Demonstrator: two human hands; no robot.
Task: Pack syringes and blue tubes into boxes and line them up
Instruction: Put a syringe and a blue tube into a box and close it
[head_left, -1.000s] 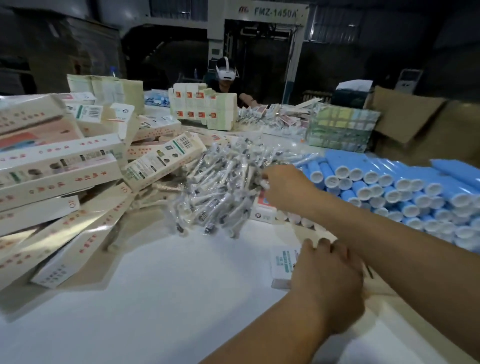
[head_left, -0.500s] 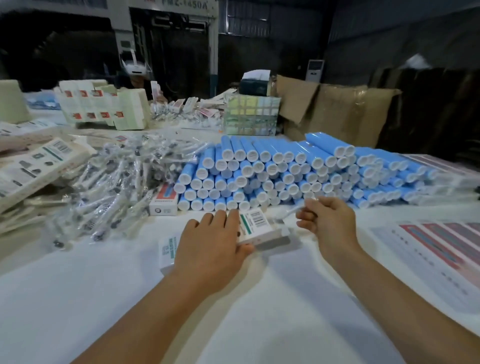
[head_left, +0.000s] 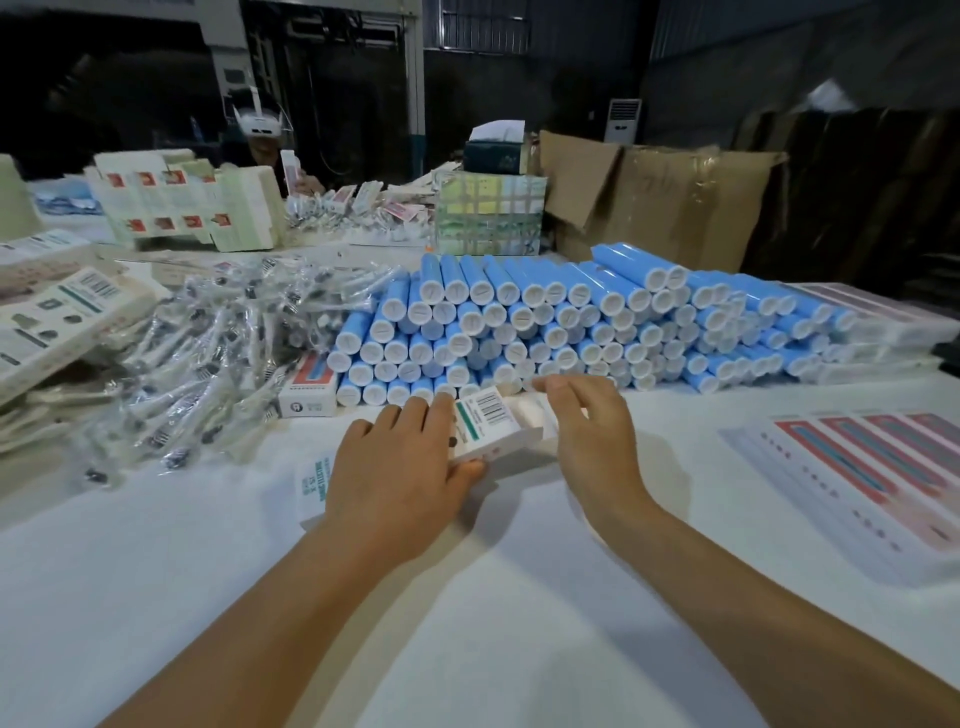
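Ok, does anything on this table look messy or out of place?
The bagged syringes lie in a loose, tangled heap left of the neatly stacked blue tubes. A small red-and-white box sits wedged between them.

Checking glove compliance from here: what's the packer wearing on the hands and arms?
Nothing that shows. The left hand and right hand are bare: no gloves, rings, watch or wristbands. Both forearms are uncovered right to the bottom edge of the view, so any sleeves end out of sight.
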